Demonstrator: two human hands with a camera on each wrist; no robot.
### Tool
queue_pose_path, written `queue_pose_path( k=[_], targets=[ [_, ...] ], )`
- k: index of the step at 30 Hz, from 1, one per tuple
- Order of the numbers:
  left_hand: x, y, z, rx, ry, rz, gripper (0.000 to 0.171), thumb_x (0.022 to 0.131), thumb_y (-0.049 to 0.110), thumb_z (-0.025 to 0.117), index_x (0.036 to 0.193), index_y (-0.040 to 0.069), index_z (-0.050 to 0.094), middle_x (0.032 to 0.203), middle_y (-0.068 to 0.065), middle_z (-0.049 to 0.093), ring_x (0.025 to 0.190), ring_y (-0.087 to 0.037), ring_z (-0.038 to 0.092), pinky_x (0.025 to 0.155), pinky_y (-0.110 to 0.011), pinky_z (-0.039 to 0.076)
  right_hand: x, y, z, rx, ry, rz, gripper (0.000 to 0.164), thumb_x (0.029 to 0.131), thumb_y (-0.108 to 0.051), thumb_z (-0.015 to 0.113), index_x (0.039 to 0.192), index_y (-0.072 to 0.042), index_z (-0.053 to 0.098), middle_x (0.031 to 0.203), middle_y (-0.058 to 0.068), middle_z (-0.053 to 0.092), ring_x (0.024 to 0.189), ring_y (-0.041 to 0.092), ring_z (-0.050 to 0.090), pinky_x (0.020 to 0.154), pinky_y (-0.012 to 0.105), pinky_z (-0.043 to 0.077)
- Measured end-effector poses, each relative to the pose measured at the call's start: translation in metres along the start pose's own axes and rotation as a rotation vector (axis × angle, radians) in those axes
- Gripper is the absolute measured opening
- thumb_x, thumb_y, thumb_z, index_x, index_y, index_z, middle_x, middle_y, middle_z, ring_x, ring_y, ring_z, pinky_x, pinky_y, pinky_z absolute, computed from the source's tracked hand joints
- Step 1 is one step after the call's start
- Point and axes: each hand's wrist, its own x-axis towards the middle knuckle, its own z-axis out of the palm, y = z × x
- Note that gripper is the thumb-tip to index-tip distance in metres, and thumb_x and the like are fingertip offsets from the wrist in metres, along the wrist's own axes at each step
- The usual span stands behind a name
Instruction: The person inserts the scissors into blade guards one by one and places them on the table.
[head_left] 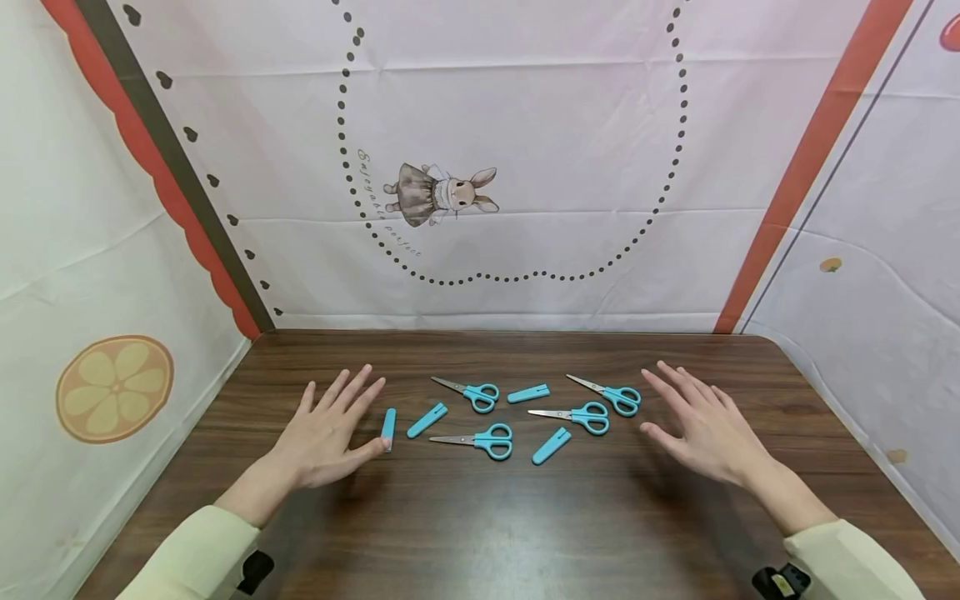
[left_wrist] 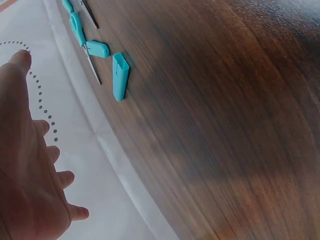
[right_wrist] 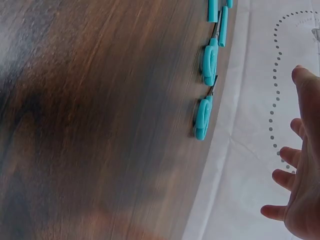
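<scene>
Several pairs of small teal-handled scissors lie on the table between the hands, blades pointing left: one front pair (head_left: 492,441), one at the back left (head_left: 480,396), one in the middle right (head_left: 589,417) and one at the far right (head_left: 622,400). Among them are teal blade covers, including one cover (head_left: 551,447) in front and another (head_left: 528,393) at the back. My left hand (head_left: 327,433), fingers spread, hovers by the leftmost cover (head_left: 388,423); its thumb overlaps that cover in the head view. My right hand (head_left: 705,425) is spread over the table, right of the rightmost scissors. Both hands hold nothing.
The dark wood-grain table (head_left: 480,533) ends at a white printed cloth (head_left: 525,150) hanging behind it. More cloth (head_left: 112,250) hangs along the left side, and another panel (head_left: 885,333) along the right. Another teal cover (head_left: 427,420) lies left of the scissors.
</scene>
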Motion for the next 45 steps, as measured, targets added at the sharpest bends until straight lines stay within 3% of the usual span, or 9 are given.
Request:
queue_pose_path(
  k=[18,24,28,35,45],
  targets=[
    [0.0,-0.007,0.006,0.01,0.051,-0.005,0.082,0.084,0.069,0.041,0.148,0.022,0.019,0.154,-0.004,0.013,0.137,-0.034,0.02,0.101,-0.066,0.015,0.009,-0.009,0.005,0.054,0.057,-0.042,0.065,0.082,-0.037,0.066,0.139,-0.018,0.04,0.138,0.014,0.042,0.115,0.039,0.047,0.084,0.06,0.038],
    [0.0,-0.008,0.007,0.002,0.069,-0.008,0.08,0.084,0.062,0.049,0.147,0.02,0.023,0.154,-0.004,0.015,0.137,-0.034,0.022,0.101,-0.064,0.018,0.012,-0.013,0.008,0.06,0.067,-0.055,0.061,0.082,-0.037,0.066,0.135,-0.014,0.045,0.134,0.015,0.046,0.112,0.038,0.049,0.08,0.056,0.042],
    [0.0,-0.009,0.007,-0.004,0.08,-0.015,0.08,0.084,0.057,0.054,0.147,0.019,0.024,0.153,-0.005,0.016,0.136,-0.034,0.024,0.1,-0.063,0.021,0.014,-0.016,0.01,0.066,0.073,-0.055,0.061,0.081,-0.037,0.067,0.133,-0.013,0.046,0.132,0.014,0.048,0.112,0.037,0.05,0.08,0.055,0.043],
    [-0.001,-0.011,0.009,-0.003,0.077,-0.02,0.08,0.084,0.064,0.047,0.146,0.019,0.025,0.153,-0.006,0.018,0.134,-0.034,0.028,0.099,-0.061,0.025,0.017,-0.022,0.014,0.083,0.086,-0.061,0.06,0.079,-0.035,0.07,0.13,-0.012,0.049,0.127,0.013,0.051,0.11,0.035,0.051,0.083,0.052,0.043],
    [-0.001,-0.013,0.012,-0.021,0.122,0.011,0.079,0.083,0.058,0.055,0.145,0.017,0.029,0.15,-0.008,0.025,0.128,-0.036,0.036,0.097,-0.059,0.03,0.021,-0.032,0.019,0.105,0.105,-0.061,0.058,0.077,-0.034,0.071,0.128,-0.013,0.052,0.122,0.01,0.054,0.106,0.032,0.053,0.085,0.048,0.043]
  ],
)
